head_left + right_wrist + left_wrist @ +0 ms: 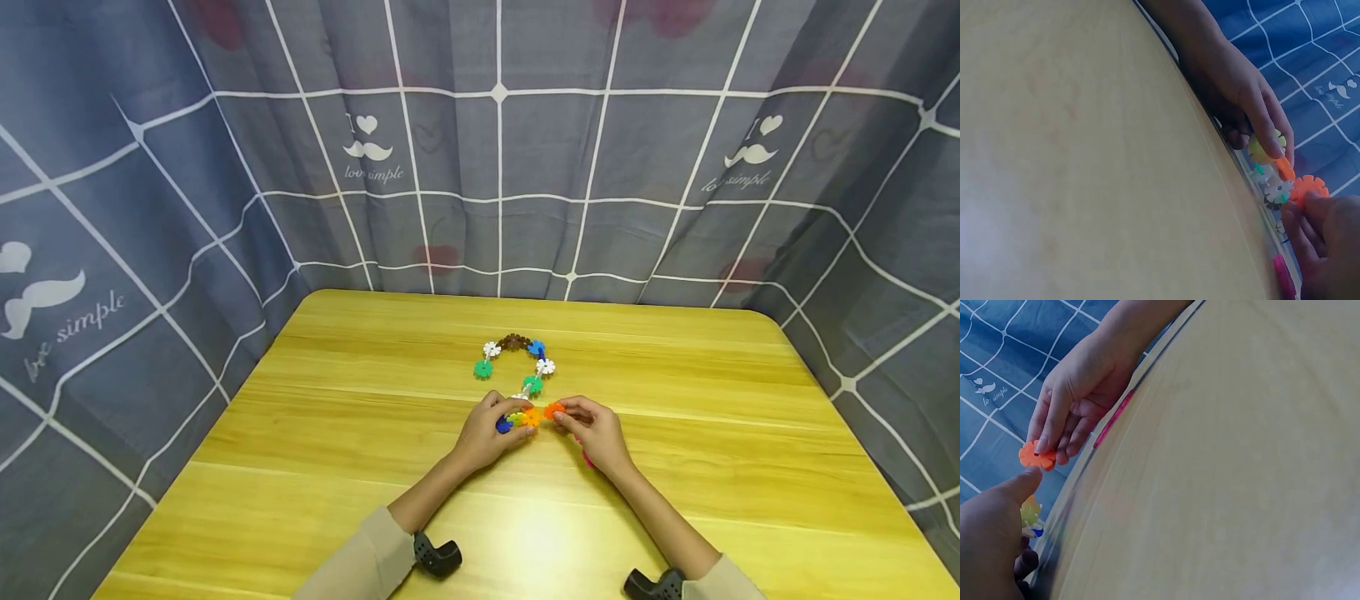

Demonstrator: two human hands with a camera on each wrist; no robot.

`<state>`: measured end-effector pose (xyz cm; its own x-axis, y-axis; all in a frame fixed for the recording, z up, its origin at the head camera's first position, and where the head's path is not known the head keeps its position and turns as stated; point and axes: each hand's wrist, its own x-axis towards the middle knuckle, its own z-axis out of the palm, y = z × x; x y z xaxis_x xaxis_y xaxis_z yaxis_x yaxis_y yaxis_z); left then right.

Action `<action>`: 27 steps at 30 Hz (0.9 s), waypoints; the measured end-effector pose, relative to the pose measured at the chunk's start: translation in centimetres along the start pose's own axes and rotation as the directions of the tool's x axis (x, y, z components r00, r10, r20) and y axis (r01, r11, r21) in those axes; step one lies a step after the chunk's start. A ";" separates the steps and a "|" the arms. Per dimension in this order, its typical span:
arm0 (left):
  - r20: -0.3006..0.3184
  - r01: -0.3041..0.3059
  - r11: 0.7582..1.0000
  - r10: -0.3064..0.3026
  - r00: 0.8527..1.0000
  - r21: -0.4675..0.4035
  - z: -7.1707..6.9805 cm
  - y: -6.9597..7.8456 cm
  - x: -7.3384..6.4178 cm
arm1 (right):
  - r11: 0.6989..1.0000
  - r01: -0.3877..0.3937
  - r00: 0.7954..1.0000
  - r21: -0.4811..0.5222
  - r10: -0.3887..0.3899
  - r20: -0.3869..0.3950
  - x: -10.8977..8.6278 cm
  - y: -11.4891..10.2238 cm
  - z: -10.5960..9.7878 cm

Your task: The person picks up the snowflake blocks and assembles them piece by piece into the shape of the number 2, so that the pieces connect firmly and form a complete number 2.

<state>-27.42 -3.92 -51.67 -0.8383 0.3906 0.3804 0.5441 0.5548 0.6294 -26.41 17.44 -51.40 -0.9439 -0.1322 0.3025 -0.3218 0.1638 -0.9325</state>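
Notched plastic snowflake discs are linked into a curved chain on the table. My left hand [482, 432] pinches the chain's near end by a light orange disc [532, 417], beside a yellow disc [515, 418] and a dark blue disc [504, 425]. Between the thumb and fingers of my right hand [602, 435] is a single deeper orange disc [552, 411], held close to the light orange one. In the right wrist view, that orange disc [1310, 189] stands face-on near the left fingertips. A pink disc [588, 459] lies partly hidden beneath my right hand.
The chain bends away past a green disc [533, 384], a white disc [546, 367] and brown discs [513, 342] to a green end disc [483, 369]. A grey checked curtain [457, 167] hangs behind the wooden table [337, 375] and along both sides.
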 end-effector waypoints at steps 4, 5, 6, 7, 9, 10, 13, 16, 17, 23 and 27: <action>0.006 0.017 0.998 -0.017 1.000 -0.068 0.0 0.0 0.0 | 0.997 -0.017 0.999 0.074 0.014 0.051 -0.1 -0.7 0.1; 0.010 0.020 0.997 -0.020 1.000 -0.080 0.0 0.0 0.0 | 0.996 -0.020 0.998 0.087 0.015 0.059 -0.1 -1.1 0.1; 0.013 0.023 0.996 -0.022 1.000 -0.091 0.0 0.1 0.0 | 0.995 -0.022 0.998 0.094 0.016 0.064 -0.1 -1.6 0.1; 0.016 0.024 0.995 -0.023 1.000 -0.101 -0.1 0.1 0.0 | 0.995 -0.023 0.997 0.099 0.016 0.069 -0.2 -2.0 0.1; 0.020 0.025 0.993 -0.022 1.000 -0.117 -0.1 0.2 0.0 | 0.996 -0.013 0.997 0.088 0.006 0.076 -0.3 -2.9 0.1; 0.020 0.022 0.992 -0.019 1.000 -0.121 -0.1 0.2 0.0 | 0.997 -0.004 0.997 0.073 -0.002 0.074 -0.3 -3.0 0.1; 0.019 -0.004 0.993 0.007 1.000 -0.119 -0.1 0.3 0.0 | 0.999 0.052 0.996 -0.007 -0.052 0.066 -0.4 -3.0 0.1; 0.024 -0.026 0.993 0.029 0.999 -0.115 0.0 0.3 -0.1 | 0.986 0.124 0.991 -0.111 -0.118 0.060 -0.6 -3.0 0.2; 0.027 -0.031 0.993 0.034 0.999 -0.116 0.0 0.3 -0.1 | 0.979 0.148 0.988 -0.141 -0.141 0.060 -0.6 -3.0 0.2; 0.028 -0.059 0.987 0.064 0.998 -0.150 -0.1 0.1 -0.3 | 0.954 0.232 0.972 -0.190 -0.222 0.077 -0.7 -3.1 0.5; 0.015 -0.092 0.984 0.096 0.995 -0.152 -0.2 -0.1 -0.3 | 0.956 0.247 0.968 -0.156 -0.235 0.093 -0.6 -3.0 0.7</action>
<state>-27.23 -4.22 -51.72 -0.7818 0.4531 0.4282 0.6073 0.3983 0.6874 -24.81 16.39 -48.95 -0.8308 -0.2574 0.4935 -0.5526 0.2761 -0.7864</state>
